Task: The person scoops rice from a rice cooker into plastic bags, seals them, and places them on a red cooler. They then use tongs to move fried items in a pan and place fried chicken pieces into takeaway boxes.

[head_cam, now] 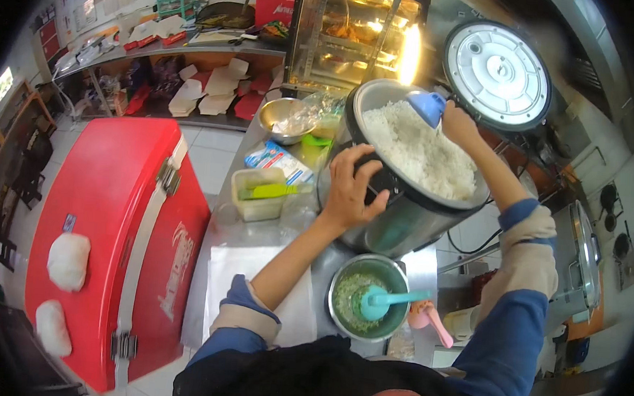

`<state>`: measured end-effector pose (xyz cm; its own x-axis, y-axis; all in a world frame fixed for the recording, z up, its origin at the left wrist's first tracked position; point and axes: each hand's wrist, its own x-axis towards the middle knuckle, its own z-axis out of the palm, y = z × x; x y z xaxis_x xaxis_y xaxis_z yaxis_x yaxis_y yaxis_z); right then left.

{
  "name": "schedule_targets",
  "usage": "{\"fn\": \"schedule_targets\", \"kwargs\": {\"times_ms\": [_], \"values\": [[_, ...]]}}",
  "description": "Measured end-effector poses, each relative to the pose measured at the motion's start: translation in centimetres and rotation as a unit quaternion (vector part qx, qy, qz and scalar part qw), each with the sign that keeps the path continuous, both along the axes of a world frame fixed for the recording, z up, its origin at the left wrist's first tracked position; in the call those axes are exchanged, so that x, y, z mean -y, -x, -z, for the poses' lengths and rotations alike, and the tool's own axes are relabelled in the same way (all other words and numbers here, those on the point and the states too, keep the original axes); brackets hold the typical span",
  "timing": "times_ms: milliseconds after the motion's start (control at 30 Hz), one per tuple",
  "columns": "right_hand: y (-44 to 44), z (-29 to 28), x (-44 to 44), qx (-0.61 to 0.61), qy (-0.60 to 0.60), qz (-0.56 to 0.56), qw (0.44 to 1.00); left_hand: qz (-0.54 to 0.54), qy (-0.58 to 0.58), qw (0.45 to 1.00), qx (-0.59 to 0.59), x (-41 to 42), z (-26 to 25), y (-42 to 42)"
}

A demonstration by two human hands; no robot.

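Note:
My right hand (459,125) grips a blue plastic scoop (427,108) above the white cooked rice (415,149) at the far side of a large rice cooker pot. The fingers of my left hand (353,192) lie on the black rim and handle of the rice cooker (418,226), which tilts in the view. Nearer me, a steel bowl (337,313) holds a chopped green mixture and a turquoise scoop (378,302). A pink scoop (433,322) lies to its right.
A red cooler box (98,212) with two white wrapped lumps on it stands left. On the counter are white paper sheets (225,279), a plastic tub (256,208) with a green-handled tool, and a metal bowl (270,119). The cooker's round lid (499,73) stands raised behind; a lit food warmer (353,42) is beyond.

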<state>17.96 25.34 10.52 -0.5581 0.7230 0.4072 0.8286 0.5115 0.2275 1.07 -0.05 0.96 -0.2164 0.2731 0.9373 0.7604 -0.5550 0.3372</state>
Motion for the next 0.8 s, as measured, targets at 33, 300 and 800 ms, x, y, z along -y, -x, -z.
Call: {"fn": "schedule_targets", "kwargs": {"times_ms": [33, 300, 800], "values": [[1.3, 0.4, -1.0, 0.026, -0.021, 0.005, 0.999, -0.001, -0.019, 1.0, 0.001, -0.6, 0.3, 0.3], [8.2, 3.6, -3.1, 0.184, 0.066, -0.057, 0.979, 0.019, -0.1, 0.995, 0.016, -2.4, 3.1, 0.5], [2.7, -2.4, 9.0, 0.413, 0.206, -0.064, 0.885, 0.026, -0.119, 0.993, -0.01, -2.8, 3.4, 1.2]]}}
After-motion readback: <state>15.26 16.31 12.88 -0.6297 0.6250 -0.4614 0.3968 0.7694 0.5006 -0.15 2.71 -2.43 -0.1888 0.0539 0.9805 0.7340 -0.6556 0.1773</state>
